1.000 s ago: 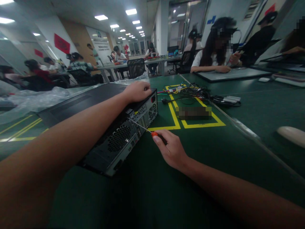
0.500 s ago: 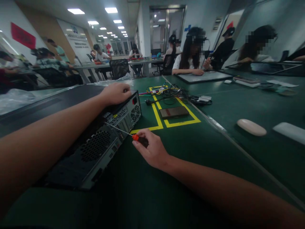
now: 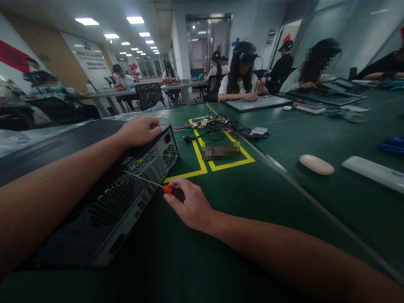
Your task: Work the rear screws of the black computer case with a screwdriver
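Observation:
A black computer case (image 3: 113,202) lies on its side at the left, its metal back panel with vents and ports turned toward me. My left hand (image 3: 140,131) presses on its top near the rear corner, fingers curled; their tips are partly hidden. In my right hand (image 3: 189,204) is a screwdriver (image 3: 167,189) with an orange and dark handle, gripped between thumb and fingers. Its thin shaft points left, across the back panel. The tip reaches the panel near the upper edge of the large honeycomb vent; whether it sits in a screw I cannot tell.
Beyond the case, a bundle of cables (image 3: 221,123) lies by yellow tape marks (image 3: 232,164) on the green table (image 3: 252,189). A blurred-out flat object (image 3: 221,150) rests inside the tape. To the right are a pinkish oval case (image 3: 316,164) and a white long object (image 3: 372,170). People sit opposite.
The view has turned slightly right, so the case and both hands appear further left. Both hands keep their places at the case, and the screwdriver stays at the back panel.

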### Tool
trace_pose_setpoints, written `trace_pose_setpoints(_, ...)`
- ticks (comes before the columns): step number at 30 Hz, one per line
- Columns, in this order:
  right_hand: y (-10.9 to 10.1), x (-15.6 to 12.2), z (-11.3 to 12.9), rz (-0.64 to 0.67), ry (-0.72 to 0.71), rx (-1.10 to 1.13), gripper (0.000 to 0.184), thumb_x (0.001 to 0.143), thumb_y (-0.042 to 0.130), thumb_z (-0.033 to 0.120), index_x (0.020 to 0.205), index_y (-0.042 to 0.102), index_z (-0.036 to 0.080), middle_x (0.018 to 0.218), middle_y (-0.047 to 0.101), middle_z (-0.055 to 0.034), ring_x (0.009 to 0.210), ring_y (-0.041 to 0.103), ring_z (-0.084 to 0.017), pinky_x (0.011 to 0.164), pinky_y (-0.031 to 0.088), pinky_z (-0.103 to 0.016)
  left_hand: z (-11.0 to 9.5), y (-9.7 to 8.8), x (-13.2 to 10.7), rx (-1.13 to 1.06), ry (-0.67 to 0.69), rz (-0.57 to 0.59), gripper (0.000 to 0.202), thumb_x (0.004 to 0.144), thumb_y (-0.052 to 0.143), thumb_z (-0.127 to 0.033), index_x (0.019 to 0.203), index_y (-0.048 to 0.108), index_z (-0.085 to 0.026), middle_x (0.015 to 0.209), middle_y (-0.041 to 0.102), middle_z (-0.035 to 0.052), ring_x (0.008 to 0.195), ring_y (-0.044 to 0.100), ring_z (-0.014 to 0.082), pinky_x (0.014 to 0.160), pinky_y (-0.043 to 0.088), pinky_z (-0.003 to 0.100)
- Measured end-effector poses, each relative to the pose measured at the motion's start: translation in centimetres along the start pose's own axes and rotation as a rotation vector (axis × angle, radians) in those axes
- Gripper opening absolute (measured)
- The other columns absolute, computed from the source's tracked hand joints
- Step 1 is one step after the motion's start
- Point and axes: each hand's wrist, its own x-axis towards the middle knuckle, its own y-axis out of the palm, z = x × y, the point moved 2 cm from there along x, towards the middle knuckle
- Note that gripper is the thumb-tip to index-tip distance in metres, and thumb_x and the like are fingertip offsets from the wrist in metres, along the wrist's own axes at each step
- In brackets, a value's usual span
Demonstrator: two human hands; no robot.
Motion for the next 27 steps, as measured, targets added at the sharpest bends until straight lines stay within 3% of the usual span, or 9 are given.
trace_pose_setpoints(7,0.0,-0.2,0.9,-0.018,0.096,0.047,0.019,0.108,0.076,0.04,0.118,0.068,0.026,0.115,0.079,-0.0053,0.097,0.077,-0.022,0.09,0.065,-0.039,-0.1,-0.2,-0.1,-0.005,0.013,0.016,0.05,0.101,0.045,-0.047,0.115,0.085,-0.021,0.109,0.085,0.0169,0.1,0.076,0.0355,0.087,0.053,0.043)
trace_pose_setpoints(13,-0.2,0.0,1.7,0.065,0.159,0.116,0.016,0.109,0.075,0.039,0.114,0.064,0.027,0.102,0.076,-0.0013,0.09,0.074,-0.021,0.086,0.063,-0.037,-0.9,-0.8,-0.6,0.041,0.032,0.068,0.053,0.105,0.036,-0.046,0.116,0.078,-0.016,0.11,0.081,0.0192,0.097,0.069,0.031,0.083,0.045,0.041)
trace_pose_setpoints(20,-1.3,1.1,0.4,0.086,0.049,0.051,0.019,0.109,0.077,0.042,0.114,0.068,0.026,0.107,0.079,-0.0042,0.094,0.076,-0.022,0.087,0.064,-0.037,-0.8,-0.5,-0.4,0.017,0.018,0.09,0.05,0.105,0.036,-0.048,0.109,0.076,-0.019,0.103,0.076,0.0153,0.09,0.064,0.0291,0.081,0.041,0.04)
trace_pose_setpoints(27,-0.9,0.8,-0.2,0.062,-0.034,-0.001,0.019,0.11,0.074,0.039,0.122,0.072,0.024,0.115,0.083,-0.0073,0.097,0.08,-0.022,0.089,0.068,-0.037,-0.6,-0.2,-0.4,0.011,-0.008,0.06,0.036,0.103,0.046,-0.041,0.103,0.076,-0.021,0.097,0.074,0.0116,0.083,0.059,0.0268,0.081,0.04,0.041)
